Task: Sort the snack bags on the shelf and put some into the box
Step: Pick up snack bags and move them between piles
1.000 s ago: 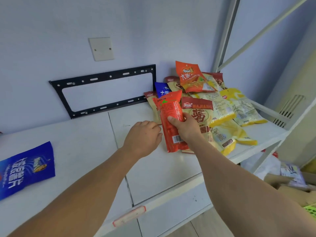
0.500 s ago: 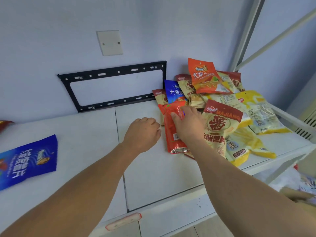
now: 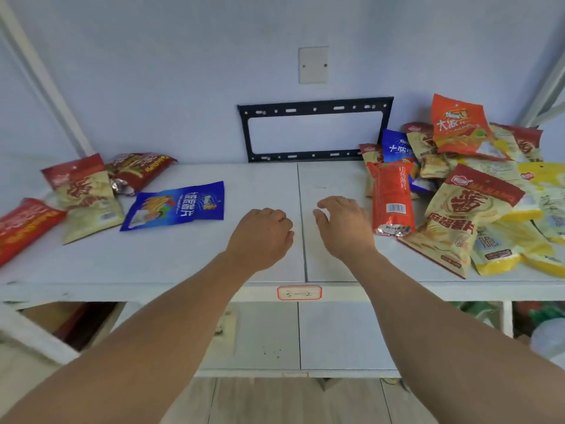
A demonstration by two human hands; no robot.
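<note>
A heap of snack bags covers the right end of the white shelf. At its left edge lies a narrow red bag, and a cream and dark-red bag rests beside it. My right hand hovers just left of the red bag, fingers apart, holding nothing. Close beside it my left hand is curled into a loose fist, empty. On the shelf's left part lie a blue bag, a cream and red bag, a dark-red bag and a red bag. No box shows.
A black metal bracket leans against the wall behind the shelf, under a white wall plate. A label sits on the shelf's front edge. A lower shelf and items at bottom right lie below.
My right hand has let go of the narrow red bag, which now lies on the heap's left edge, and drawn back left. The view has swung left, showing the bags on the left.
</note>
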